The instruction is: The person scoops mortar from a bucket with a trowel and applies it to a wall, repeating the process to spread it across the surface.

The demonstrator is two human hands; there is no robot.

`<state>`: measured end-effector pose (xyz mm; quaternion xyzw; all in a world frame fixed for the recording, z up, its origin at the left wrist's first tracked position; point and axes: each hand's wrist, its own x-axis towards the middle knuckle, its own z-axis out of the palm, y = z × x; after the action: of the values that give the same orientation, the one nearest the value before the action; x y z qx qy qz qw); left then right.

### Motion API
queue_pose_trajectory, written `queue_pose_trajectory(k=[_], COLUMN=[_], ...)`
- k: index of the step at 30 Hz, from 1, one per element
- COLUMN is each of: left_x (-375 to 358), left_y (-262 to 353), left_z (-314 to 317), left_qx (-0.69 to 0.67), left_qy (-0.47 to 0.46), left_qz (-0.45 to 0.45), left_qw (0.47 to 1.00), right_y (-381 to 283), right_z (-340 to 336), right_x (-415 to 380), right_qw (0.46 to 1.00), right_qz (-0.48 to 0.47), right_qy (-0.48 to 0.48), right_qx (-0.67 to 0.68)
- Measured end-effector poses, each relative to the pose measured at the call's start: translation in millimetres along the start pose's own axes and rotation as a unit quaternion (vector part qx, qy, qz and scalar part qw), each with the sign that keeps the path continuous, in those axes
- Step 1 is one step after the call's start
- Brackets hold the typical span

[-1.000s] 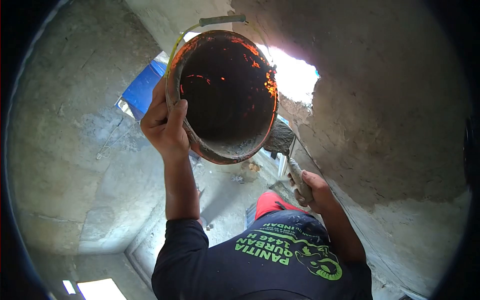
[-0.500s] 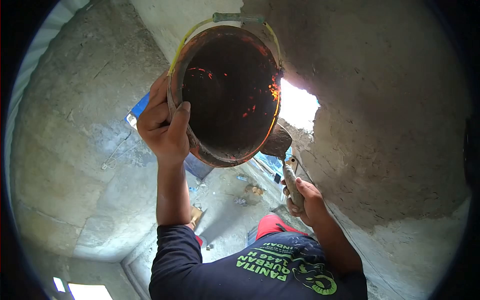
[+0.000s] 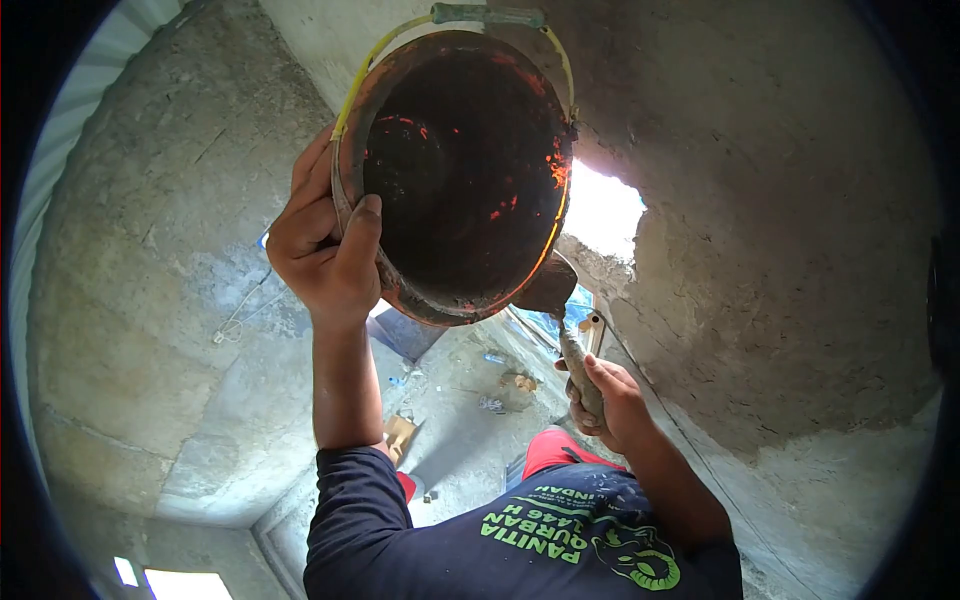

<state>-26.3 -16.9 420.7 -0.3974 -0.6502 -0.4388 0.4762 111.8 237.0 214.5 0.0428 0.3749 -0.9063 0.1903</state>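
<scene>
A mortar-stained bucket [image 3: 450,180], dark inside with orange showing through, is held up tilted with its mouth toward me. My left hand [image 3: 335,245] grips its left rim, thumb over the edge and fingers round the outside. The bucket's yellow wire handle [image 3: 365,75] with a green grip arches above the rim. My right hand [image 3: 610,405] is closed around the cement-crusted handle of a trowel [image 3: 582,375]. The trowel's dark blade is right at the bucket's lower right rim, partly hidden behind it.
A plastered wall [image 3: 760,250] rises on the right, with a bright ragged hole [image 3: 605,210] beside the bucket. Below lies a concrete floor [image 3: 460,430] with scattered debris. A cable [image 3: 680,430] runs down along the right wall.
The bucket and my left hand have shifted slightly upward in view, the bucket's mouth also a little to the right. Both hands keep their grips; the trowel stays by the rim.
</scene>
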Motion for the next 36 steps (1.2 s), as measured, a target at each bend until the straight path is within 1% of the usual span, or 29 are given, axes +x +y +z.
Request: queue_pose_trajectory(k=[1, 3, 7, 10, 12, 14, 18, 21, 23, 26, 30, 36], left_x=[1.5, 6.0, 9.9, 11.8, 11.4, 11.8, 12.7, 12.7, 11.6, 12.4, 11.5, 10.0], left_y=[3.1, 5.5, 9.0, 12.4, 14.4, 16.7, 21.6, 19.6, 18.0, 20.5, 17.9, 12.0], left_z=[1.6, 0.8, -2.8, -3.2, -2.6, -2.8, 0.9, 2.0, 2.2, 1.1, -0.8, 0.6], left_qx=[-0.007, -0.014, 0.003, 0.01, 0.007, 0.018, 0.026, 0.021, 0.023, 0.044, 0.036, 0.03], left_qy=[0.008, 0.014, -0.003, 0.0, -0.004, -0.008, -0.007, -0.007, -0.005, -0.01, -0.007, 0.004], left_qz=[0.005, 0.015, 0.054, 0.071, 0.073, 0.085, 0.08, 0.084, 0.095, 0.1, 0.091, 0.096], left_qw=[1.0, 1.0, 0.999, 0.997, 0.997, 0.996, 0.996, 0.996, 0.995, 0.994, 0.995, 0.995], right_y=[1.6, 5.0, 7.8, 1.8, -0.5, -0.6, -1.0, -2.2, -1.1, -0.9, -3.4, -6.8], right_z=[-0.8, -2.4, 5.1, 9.6, 13.5, 14.6, 18.6, 17.0, 17.7, 17.4, 17.4, 18.2], right_x=[0.2, 3.8, 3.3, 4.5, 3.9, 3.1, 2.3, 1.3, 2.4, 3.3, 1.5, 0.7], right_qw=[1.0, 0.998, 0.999, 0.998, 0.996, 0.995, 0.993, 0.995, 0.996, 0.996, 0.996, 0.996], right_qz=[0.0, -0.013, -0.016, -0.026, -0.034, -0.036, -0.04, -0.03, -0.027, -0.028, -0.035, -0.022], right_qy=[0.0, -0.025, -0.032, -0.036, -0.035, -0.038, -0.04, -0.054, -0.044, -0.04, -0.052, -0.041], right_qx=[0.0, -0.047, -0.026, -0.037, -0.081, -0.085, -0.107, -0.083, -0.078, -0.079, -0.067, -0.077])
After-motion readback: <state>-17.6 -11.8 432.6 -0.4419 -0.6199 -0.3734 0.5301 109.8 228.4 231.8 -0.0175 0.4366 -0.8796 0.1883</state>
